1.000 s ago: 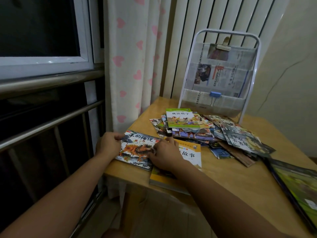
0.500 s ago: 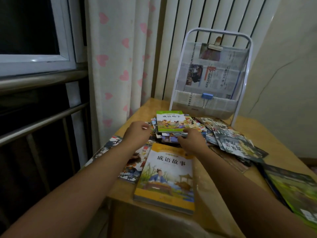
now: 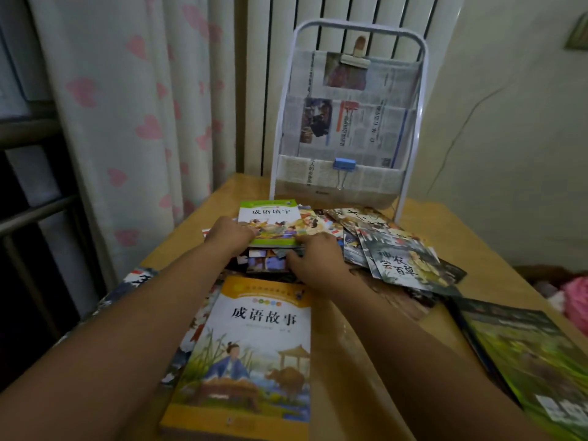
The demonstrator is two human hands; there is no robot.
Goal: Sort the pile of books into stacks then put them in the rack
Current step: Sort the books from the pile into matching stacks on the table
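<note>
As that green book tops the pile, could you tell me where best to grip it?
Probably pinch the green book at its two near corners, coming from the near side. It lies flat atop the pile, its near edge overhanging, where the left hand and right hand already sit.

Behind the far left corner of the wooden surface (image 3: 375, 351) hangs a pale curtain (image 3: 133, 116) printed with pink hearts, and beside it, past the far edge, stands a white ribbed radiator (image 3: 254, 90). Off the left edge, metal rails (image 3: 35, 214) cross a dark window area. To the right rises a cream wall (image 3: 509, 138) with a thin crack, and something pink (image 3: 576, 297) lies low beyond the right edge.
</note>
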